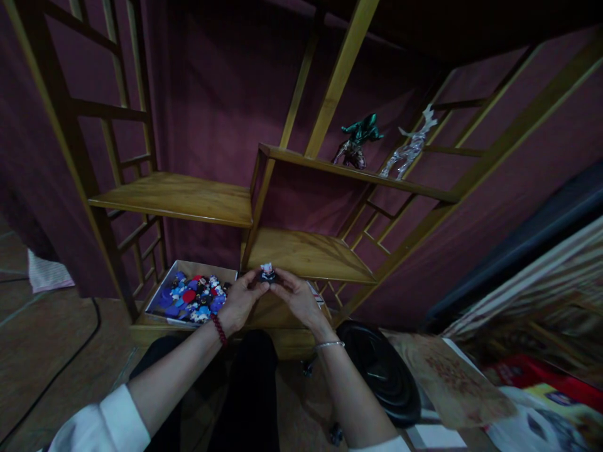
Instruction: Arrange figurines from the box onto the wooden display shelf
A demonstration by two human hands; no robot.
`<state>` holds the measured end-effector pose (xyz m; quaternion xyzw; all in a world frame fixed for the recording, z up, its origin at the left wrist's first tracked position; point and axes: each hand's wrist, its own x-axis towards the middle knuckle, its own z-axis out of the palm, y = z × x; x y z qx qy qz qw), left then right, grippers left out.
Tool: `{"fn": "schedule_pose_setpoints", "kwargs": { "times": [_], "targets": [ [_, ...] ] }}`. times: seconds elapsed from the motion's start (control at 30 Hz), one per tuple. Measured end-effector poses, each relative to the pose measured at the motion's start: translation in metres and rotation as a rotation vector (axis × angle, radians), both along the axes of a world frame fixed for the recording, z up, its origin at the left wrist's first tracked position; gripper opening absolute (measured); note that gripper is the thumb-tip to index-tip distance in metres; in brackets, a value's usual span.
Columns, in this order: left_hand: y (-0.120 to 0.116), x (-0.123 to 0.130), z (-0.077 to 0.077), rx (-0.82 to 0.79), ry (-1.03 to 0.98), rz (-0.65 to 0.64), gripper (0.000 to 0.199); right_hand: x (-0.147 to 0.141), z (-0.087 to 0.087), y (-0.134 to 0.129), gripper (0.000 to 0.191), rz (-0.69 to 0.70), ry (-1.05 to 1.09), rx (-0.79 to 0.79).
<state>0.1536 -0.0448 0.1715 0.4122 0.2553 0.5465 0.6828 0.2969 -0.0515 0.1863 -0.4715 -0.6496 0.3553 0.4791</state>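
Observation:
Between my two hands I hold a small figurine [268, 271], white on top with a dark round base. My left hand [244, 301] pinches it from the left, thumb and fingers closed at the base. From the other side my right hand [296, 296] grips the same base. The figurine is upright, just in front of the lower middle shelf board [306, 248]. To the left of my left hand, a white shallow box [157, 300] holds many small figures and round pieces in blue, red, black and white.
The wooden shelf unit [202, 198] has uprights and lattice sides. A green-and-brown figure [358, 141] and a clear deer-like figure [411, 145] stand on the upper right shelf. A black round seat [381, 373], bags [452, 376] and a floor cable [70, 364] lie around.

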Motion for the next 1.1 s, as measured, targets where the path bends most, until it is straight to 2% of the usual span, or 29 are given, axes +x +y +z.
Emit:
{"fn": "schedule_pose_setpoints", "kwargs": {
  "times": [0.17, 0.37, 0.67, 0.77, 0.87, 1.1],
  "targets": [
    [0.008, 0.008, 0.005, 0.031, 0.072, 0.046, 0.033, 0.008, -0.001, 0.009, 0.040, -0.001, -0.001, 0.019],
    [0.017, 0.017, 0.010, 0.035, 0.069, 0.120, 0.033, 0.014, 0.001, 0.019, 0.038, 0.021, 0.033, 0.040],
    [0.029, 0.024, 0.005, 0.020, 0.111, 0.132, 0.030, 0.021, 0.003, 0.031, 0.037, 0.061, 0.015, 0.038],
    [0.033, 0.028, 0.004, 0.044, 0.166, 0.160, 0.031, 0.026, 0.003, 0.040, 0.041, 0.071, -0.046, 0.045],
    [0.038, 0.032, 0.008, 0.055, 0.224, 0.210, 0.031, 0.032, 0.004, 0.051, 0.037, 0.085, -0.101, 0.064],
    [0.055, 0.043, 0.018, 0.093, 0.347, 0.317, 0.028, 0.041, 0.005, 0.078, 0.033, 0.145, -0.089, 0.059]
  ]
}}
